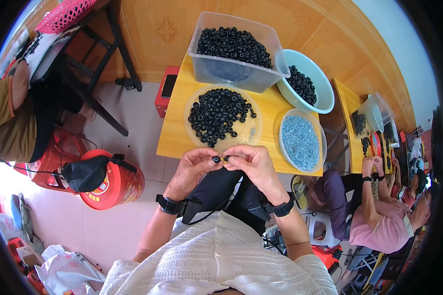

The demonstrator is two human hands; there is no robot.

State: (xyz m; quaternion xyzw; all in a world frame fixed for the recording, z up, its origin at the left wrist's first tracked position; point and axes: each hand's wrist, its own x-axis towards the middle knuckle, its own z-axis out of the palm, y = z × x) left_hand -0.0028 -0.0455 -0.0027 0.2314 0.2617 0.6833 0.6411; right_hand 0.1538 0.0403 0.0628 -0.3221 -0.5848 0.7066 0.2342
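My left hand [192,167] pinches a small black ring [215,160] between thumb and fingertips at the near edge of a yellow table [174,132]. My right hand [253,164] meets it fingertip to fingertip, pinching a tiny piece [227,158] against the ring. Just beyond the hands, a clear round lid [221,118] holds several more black rings. Both wrists wear black bands.
A clear bin [236,51] of black rings stands at the table's back, beside a pale blue bowl [307,81] with more. A clear dish [300,140] holds small grey-blue parts. A red bucket [110,179] stands left. People sit at left and right.
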